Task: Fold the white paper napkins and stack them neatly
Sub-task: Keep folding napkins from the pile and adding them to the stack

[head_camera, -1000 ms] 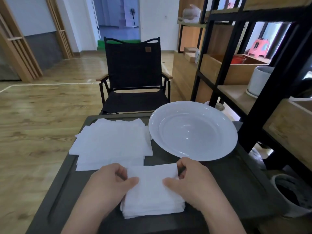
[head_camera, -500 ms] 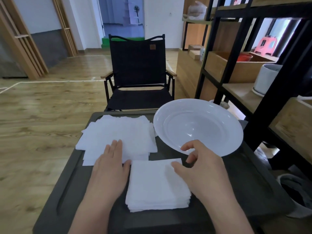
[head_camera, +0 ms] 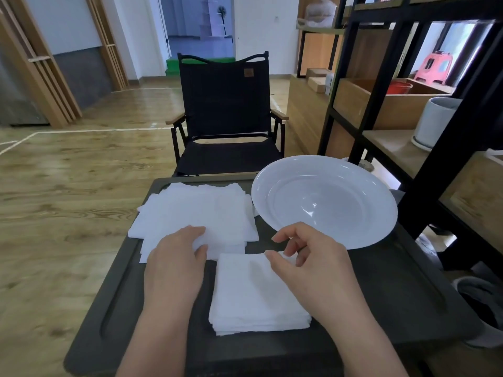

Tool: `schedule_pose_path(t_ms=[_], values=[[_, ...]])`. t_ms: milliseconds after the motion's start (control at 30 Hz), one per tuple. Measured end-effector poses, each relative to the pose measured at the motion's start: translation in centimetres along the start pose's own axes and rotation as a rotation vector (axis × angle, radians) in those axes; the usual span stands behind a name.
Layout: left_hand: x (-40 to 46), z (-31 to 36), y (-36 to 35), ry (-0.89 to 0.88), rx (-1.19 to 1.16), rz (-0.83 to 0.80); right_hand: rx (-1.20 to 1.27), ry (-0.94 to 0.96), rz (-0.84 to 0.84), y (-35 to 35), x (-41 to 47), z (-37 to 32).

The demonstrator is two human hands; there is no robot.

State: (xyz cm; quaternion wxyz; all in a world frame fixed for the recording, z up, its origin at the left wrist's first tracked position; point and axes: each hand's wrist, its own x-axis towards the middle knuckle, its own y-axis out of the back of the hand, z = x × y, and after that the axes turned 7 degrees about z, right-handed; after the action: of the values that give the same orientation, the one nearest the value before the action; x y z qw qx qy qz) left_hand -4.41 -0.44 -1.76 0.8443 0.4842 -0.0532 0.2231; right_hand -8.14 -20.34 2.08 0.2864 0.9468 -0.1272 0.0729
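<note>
I have the dark table [head_camera: 394,295] in front of me, and on it the folded stack [head_camera: 258,292] of white napkins sits at about 6 o'clock, nearest to me, its edges roughly squared. The loose pile of unfolded napkins [head_camera: 196,210] lies beyond it toward 10 o'clock, the sheets fanned and not lined up, its right edge just beside the white plate [head_camera: 324,200], which takes the 1 o'clock part of the table. My left hand [head_camera: 174,265] lies on the near edge of the unfolded pile; its fingertips [head_camera: 200,231] press the top sheet while the thumb curls in against the near corner, so it looks to be pinching up that sheet, though I cannot see whether the paper is actually lifted. My right hand [head_camera: 313,270] hovers over the far right corner of the folded stack with the fingers loosely curled and spread, holding nothing; the thumb tip is close above the top napkin, and I cannot tell if it touches. Past the table at 12 o'clock stands a black folding chair [head_camera: 226,118] on the wooden floor, and a black-framed shelf [head_camera: 408,110] with wooden boards runs along the 2 to 3 o'clock side, carrying a white pot [head_camera: 435,123].
</note>
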Motion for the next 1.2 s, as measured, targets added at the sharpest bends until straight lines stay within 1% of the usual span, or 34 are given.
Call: schedule_pose_path(t_ms=[133, 300, 367, 533, 633, 867, 1033, 1100, 1200], values=[[0.2, 0.3, 0.0, 0.019, -0.046, 0.062, 0.001, 0.003, 0.001, 0.1, 0.1, 0.1], [0.4, 0.4, -0.1, -0.019, -0.028, 0.021, 0.0, 0.003, 0.003, 0.2, 0.1, 0.1], [0.4, 0.4, -0.2, -0.02, -0.025, 0.028, 0.012, -0.001, 0.001, 0.3, 0.1, 0.1], [0.4, 0.5, 0.1, 0.051, -0.021, 0.14, 0.014, -0.008, -0.002, 0.3, 0.1, 0.2], [0.3, 0.8, 0.5, 0.075, -0.04, 0.17, 0.013, -0.004, -0.001, 0.4, 0.2, 0.2], [0.2, 0.8, 0.6, 0.061, -0.081, 0.191, 0.023, 0.001, -0.004, 0.2, 0.2, 0.3], [0.2, 0.9, 0.7, 0.004, -0.127, 0.226, 0.005, 0.012, 0.01, 0.2, 0.3, 0.3], [-0.2, 1.3, 1.1, 0.003, -0.186, 0.239, -0.001, 0.019, 0.014, 0.2, 0.3, 0.2], [-1.0, 2.6, 2.4, 0.001, -0.398, 0.282, 0.013, 0.039, 0.008, 0.2, 0.2, -0.1]])
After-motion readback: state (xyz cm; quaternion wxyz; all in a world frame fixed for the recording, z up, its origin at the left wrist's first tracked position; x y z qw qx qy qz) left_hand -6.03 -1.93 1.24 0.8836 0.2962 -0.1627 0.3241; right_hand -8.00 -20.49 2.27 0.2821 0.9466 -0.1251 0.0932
